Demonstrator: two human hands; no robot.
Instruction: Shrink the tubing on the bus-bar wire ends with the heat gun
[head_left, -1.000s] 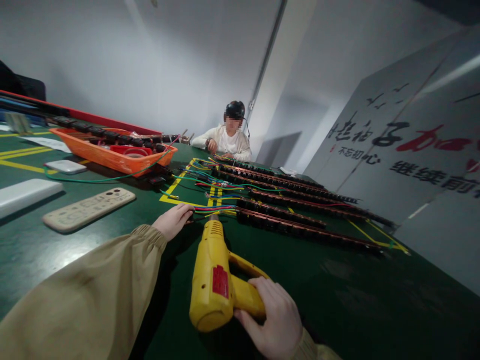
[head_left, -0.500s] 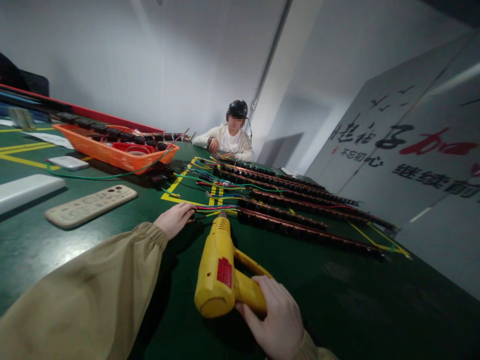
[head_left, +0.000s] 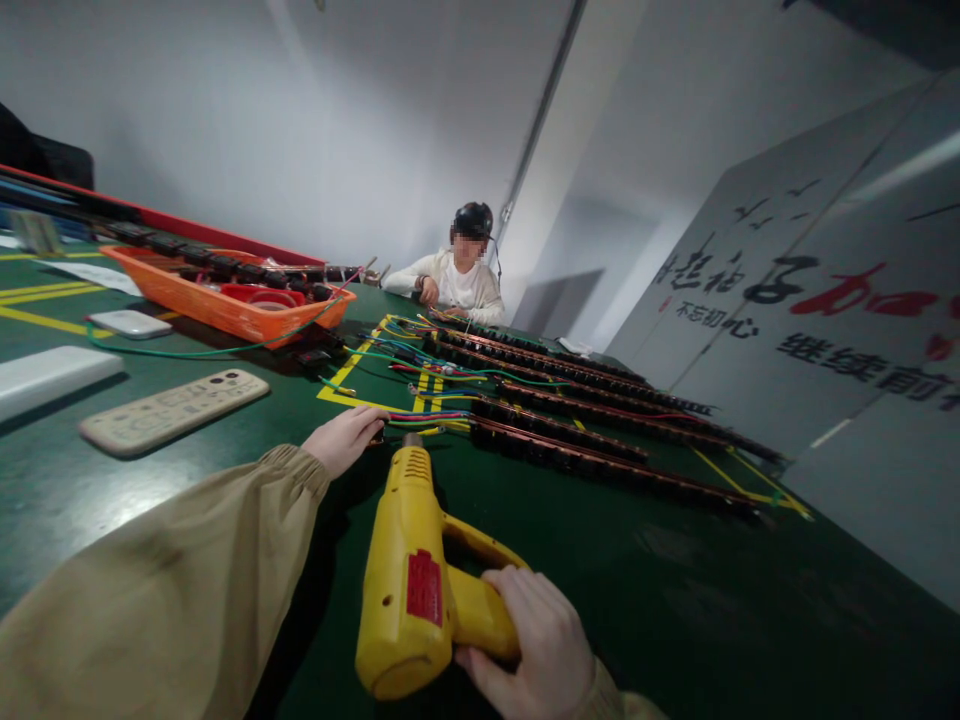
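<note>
My right hand [head_left: 536,640] is wrapped round the handle of a yellow heat gun [head_left: 405,590] with a red label. Its metal nozzle points away from me, just short of a bundle of coloured wires [head_left: 435,416]. The fingers of my left hand [head_left: 346,438] are closed on the left end of these wires; the fingertips are partly hidden. From the bundle's right end runs a long black and copper strip [head_left: 600,467], the nearest of several such strips lying on the green table [head_left: 675,620].
An orange basket [head_left: 240,318] of parts stands at the back left. Nearer lie a beige remote control [head_left: 176,410], a white box [head_left: 56,382] and a small white device [head_left: 129,323]. Across the table sits a person [head_left: 465,275] in light clothing.
The heat gun and my right hand have moved left and toward me, and the nozzle has drawn back from the wires. My left hand keeps its hold on the wire ends.
</note>
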